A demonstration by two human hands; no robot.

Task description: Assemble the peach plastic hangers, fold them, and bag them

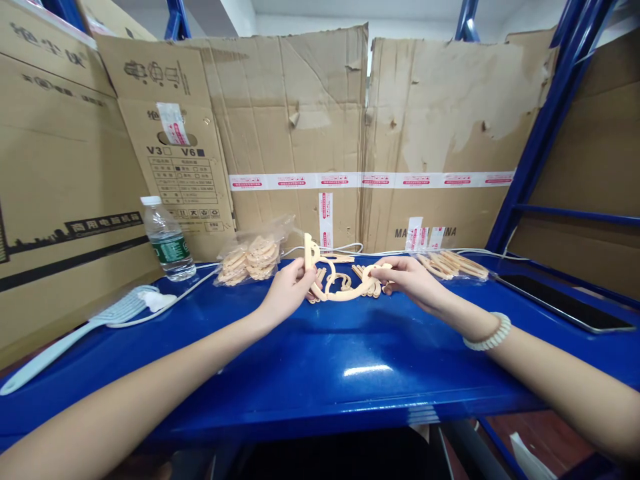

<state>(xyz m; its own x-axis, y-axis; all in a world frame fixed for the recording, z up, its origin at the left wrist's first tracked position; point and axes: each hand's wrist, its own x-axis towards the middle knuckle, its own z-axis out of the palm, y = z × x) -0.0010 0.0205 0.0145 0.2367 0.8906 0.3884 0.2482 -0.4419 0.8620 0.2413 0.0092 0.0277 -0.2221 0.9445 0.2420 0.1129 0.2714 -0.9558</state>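
Note:
Both hands hold up curved pale wooden pieces (345,295) above the blue shelf (320,363). My left hand (295,283) pinches the left end, where a straight upright bar with a small loop stands up. My right hand (405,277) grips the right end of the long curved piece between thumb and fingers. Whether the parts are joined or only held together I cannot tell. Behind them lie several more wooden pieces (371,287), partly hidden by what I hold.
Left of my hands are a plastic bag of round wooden pieces (253,257), a water bottle (169,241) and a light-blue hairbrush (80,333). To the right lie a bag of long wooden pieces (450,263) and a phone (563,301). Cardboard (295,133) stands behind, with a white cable along its foot.

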